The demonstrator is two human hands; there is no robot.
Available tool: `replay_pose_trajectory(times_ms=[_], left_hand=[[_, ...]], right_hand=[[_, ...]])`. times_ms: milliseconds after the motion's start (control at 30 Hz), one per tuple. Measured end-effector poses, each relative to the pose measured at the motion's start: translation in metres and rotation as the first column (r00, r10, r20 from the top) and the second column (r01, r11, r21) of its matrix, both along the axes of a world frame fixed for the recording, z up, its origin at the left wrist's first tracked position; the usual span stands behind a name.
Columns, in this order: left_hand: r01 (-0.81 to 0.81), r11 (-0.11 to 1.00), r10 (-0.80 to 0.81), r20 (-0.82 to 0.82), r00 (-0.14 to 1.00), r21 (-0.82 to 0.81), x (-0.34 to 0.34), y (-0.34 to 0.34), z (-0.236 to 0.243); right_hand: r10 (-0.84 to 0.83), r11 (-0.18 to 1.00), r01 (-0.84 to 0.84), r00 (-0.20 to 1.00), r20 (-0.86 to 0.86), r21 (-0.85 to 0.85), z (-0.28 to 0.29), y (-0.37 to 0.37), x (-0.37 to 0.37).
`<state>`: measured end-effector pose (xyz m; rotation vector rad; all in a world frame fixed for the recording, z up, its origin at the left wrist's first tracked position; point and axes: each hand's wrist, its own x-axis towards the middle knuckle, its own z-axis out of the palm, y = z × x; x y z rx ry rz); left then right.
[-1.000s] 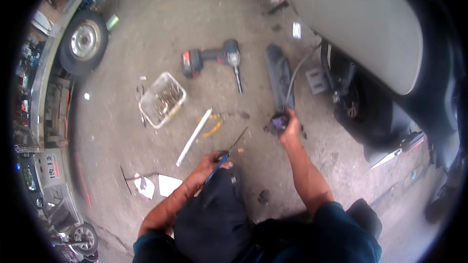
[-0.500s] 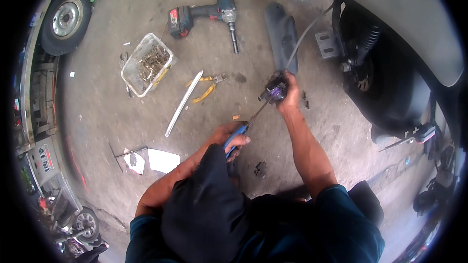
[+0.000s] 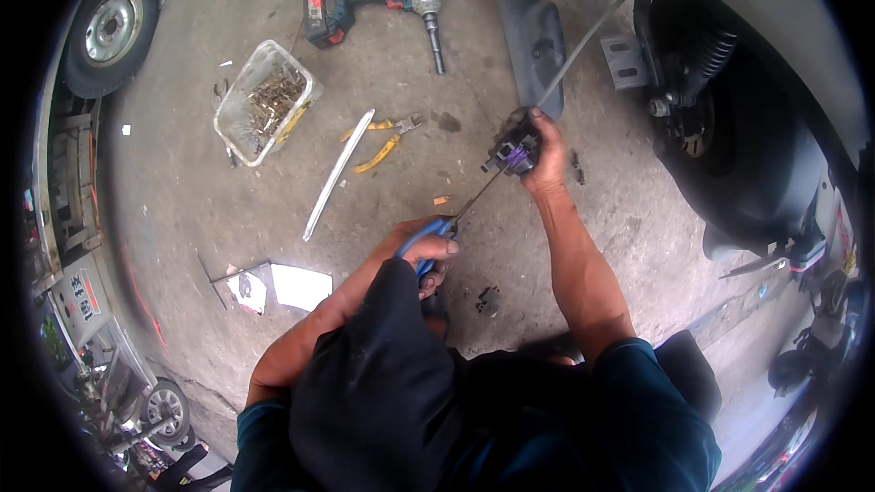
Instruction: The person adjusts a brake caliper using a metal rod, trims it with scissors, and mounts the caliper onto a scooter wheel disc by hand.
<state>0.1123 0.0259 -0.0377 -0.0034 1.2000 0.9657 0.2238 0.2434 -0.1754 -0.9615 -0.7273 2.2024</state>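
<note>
My left hand (image 3: 436, 251) is closed around blue-handled pliers (image 3: 421, 239), low in front of me. From the pliers' nose a thin dark cable (image 3: 478, 198) runs taut up to a black mechanical part with a purple piece (image 3: 516, 154). My right hand (image 3: 547, 157) grips that part from its right side, thumb on top. A grey cable sleeve (image 3: 583, 46) leaves the part's far side and reaches up to the vehicle. The pliers' jaws are too small to make out clearly.
On the concrete floor lie a cordless impact wrench (image 3: 421, 0), yellow-handled pliers (image 3: 378, 153), a white strip (image 3: 337, 178) and a long dark cover (image 3: 531, 41). A white tub (image 3: 221, 120) holds small metal pieces. A vehicle wheel with a coil spring (image 3: 715, 59) stands right; a loose wheel (image 3: 114, 29), far left.
The pliers' blue handles now look wider apart and turned, and my left hand sits slightly further left. My right hand keeps its grip; the whole view has shifted slightly.
</note>
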Motion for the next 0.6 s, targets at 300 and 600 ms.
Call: replay_pose_trajectory(times_ms=[300,600], left_hand=[[0.124,0.991,-0.127,-0.098,0.987,-0.041,-0.004,0.01,0.015],[0.114,0.99,-0.126,-0.151,0.98,-0.083,-0.006,0.026,0.02]], right_hand=[[0.03,1.0,-0.03,0.998,-0.05,0.005,0.007,-0.001,0.001],[-0.015,0.997,0.008,0.996,-0.086,-0.081,0.009,-0.004,0.003]])
